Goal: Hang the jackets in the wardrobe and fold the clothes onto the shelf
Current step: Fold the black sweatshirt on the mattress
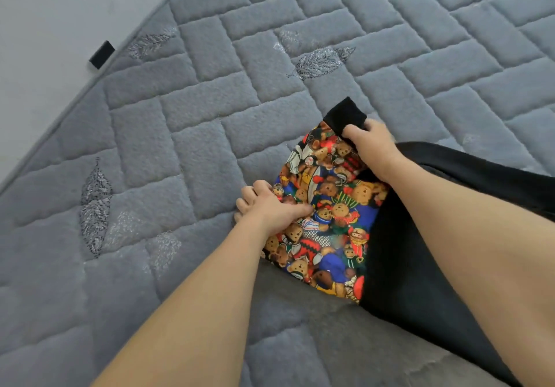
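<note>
Grey quilted bedding with stitched leaf patterns fills most of the frame, with pale floor in the upper left corner. Right of centre lies a garment: a panel printed with bright teddy bears, joined to plain black fabric that runs off toward the lower right. Its black cuff points to the upper centre. The right hand pinches this cuff, fingers curled around it. The left hand grips the printed panel's left edge, thumb on top.

grey quilted mat w/ leaf embroidery, pale floor, black tab at mat edge
</note>
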